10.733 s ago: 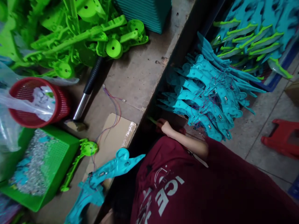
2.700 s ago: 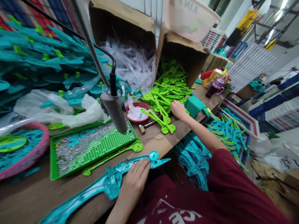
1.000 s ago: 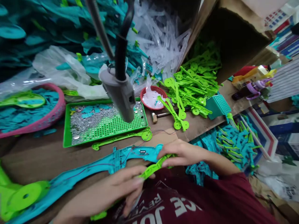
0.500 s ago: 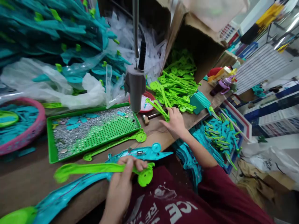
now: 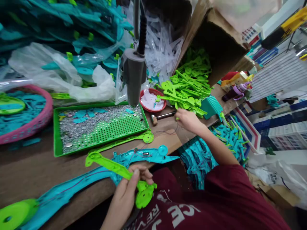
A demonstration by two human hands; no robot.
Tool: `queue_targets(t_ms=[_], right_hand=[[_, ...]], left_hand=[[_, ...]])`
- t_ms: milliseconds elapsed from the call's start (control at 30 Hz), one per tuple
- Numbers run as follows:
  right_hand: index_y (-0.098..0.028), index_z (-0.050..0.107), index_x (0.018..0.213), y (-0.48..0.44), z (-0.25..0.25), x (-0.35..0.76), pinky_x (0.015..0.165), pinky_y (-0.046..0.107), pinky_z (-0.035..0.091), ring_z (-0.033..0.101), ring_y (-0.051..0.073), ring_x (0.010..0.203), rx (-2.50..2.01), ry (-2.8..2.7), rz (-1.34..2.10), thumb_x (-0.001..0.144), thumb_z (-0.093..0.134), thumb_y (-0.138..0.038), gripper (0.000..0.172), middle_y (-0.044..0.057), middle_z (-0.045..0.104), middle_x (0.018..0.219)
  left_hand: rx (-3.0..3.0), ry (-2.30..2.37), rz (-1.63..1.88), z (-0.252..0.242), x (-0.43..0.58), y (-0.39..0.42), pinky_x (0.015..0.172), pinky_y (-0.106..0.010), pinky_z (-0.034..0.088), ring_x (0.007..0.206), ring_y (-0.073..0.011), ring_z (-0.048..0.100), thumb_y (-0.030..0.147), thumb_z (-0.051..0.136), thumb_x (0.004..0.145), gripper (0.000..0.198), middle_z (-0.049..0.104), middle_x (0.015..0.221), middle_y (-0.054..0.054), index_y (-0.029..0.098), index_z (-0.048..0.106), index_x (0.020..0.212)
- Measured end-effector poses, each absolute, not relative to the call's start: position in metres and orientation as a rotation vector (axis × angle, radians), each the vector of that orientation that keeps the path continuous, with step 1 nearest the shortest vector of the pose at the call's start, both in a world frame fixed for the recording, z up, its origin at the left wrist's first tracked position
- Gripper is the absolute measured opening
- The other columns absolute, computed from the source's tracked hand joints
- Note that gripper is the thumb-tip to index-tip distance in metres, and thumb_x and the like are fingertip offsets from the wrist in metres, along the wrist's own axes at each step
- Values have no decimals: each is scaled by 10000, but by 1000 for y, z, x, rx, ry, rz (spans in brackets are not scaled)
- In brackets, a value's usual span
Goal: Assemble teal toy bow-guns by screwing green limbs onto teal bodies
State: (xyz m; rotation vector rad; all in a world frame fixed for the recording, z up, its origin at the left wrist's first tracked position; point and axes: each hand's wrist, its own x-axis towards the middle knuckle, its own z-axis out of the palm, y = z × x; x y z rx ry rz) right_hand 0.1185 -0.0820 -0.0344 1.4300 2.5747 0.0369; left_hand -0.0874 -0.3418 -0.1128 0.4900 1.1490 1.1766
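Your left hand (image 5: 134,182) is closed around a long green part (image 5: 109,164), thumb on top, with the disc end toward your shirt (image 5: 182,207) and the narrow end jutting out over the blue shell (image 5: 150,155). If that grip slackens while you reach with the other arm, the long end could tip and strike the shell or its thin wires (image 5: 165,132).

Your right hand (image 5: 188,120) has its fingers drawn together, with a bit of green at the tips; whether they pinch it, you can't tell from here. It sits just beyond the loop of wire on the cardboard (image 5: 171,142), so a low sweep back could snag the loop and pull at the shell.

The hammer (image 5: 168,115) lies just beside those fingertips and could be knocked. Beyond it, the green pile (image 5: 189,84) is loose and tangled; tugging one piece may drag others down across the bench (image 5: 26,163).

Nearer you, the shell's pointed tip appears to overhang the bench edge, so leaning in might shove it askew.
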Motion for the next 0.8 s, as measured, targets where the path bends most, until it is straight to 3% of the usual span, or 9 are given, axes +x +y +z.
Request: queue_targets(t_ms=[100,167,300,467,533,667,800], right_hand=[[-162,653,928,-110,-67,134,774,354,480,613,283,951,1708,2463,-26,966,506,-326,224,150,632,1028],[-157,636,938,-117,-91,141,811,378,484,593,299,1001,1938,2508,-82,957,530,-366,235,163,623,1056],[-193,588,831,-122,-117,145,922,393,477,584,252,1002,2061,2660,-320,933,533,-266,137,91,648,959],[-200,551,879,-140,-108,156,737,290,518,637,161,783,1992,2791,-575,1007,377,-295,237,26,666,848],[-197,547,885,-139,-104,159,720,289,506,629,166,778,2068,2765,-524,1020,363,-356,278,31,648,840],[-197,554,784,-122,-108,155,770,318,485,598,216,885,2140,2676,-324,881,637,-491,321,60,604,903],[-180,588,906,-121,-107,165,797,298,476,592,199,891,2068,2684,-168,936,554,-335,162,62,589,938]], left_hand=[[407,1146,1133,-112,-90,-353,571,-290,557,615,-199,651,736,646,806,539,692,731,-36,203,643,881],[423,1155,1099,-111,-86,-355,568,-285,547,597,-195,640,744,654,792,547,685,698,-37,201,653,857],[475,1082,1075,-104,-74,-348,564,-280,525,597,-186,625,739,663,794,554,669,689,-31,191,653,873],[405,1074,1193,-87,-74,-333,546,-226,472,529,-117,525,649,675,847,455,586,615,31,198,623,876],[399,1064,1261,-82,-71,-327,544,-213,454,504,-94,477,641,700,830,456,547,593,49,193,620,854],[414,1024,1287,-82,-56,-322,530,-212,429,490,-82,443,653,714,808,482,520,585,58,183,615,845],[415,1070,1239,-93,-58,-339,534,-217,425,495,-85,444,650,715,811,483,521,586,58,182,619,882]])
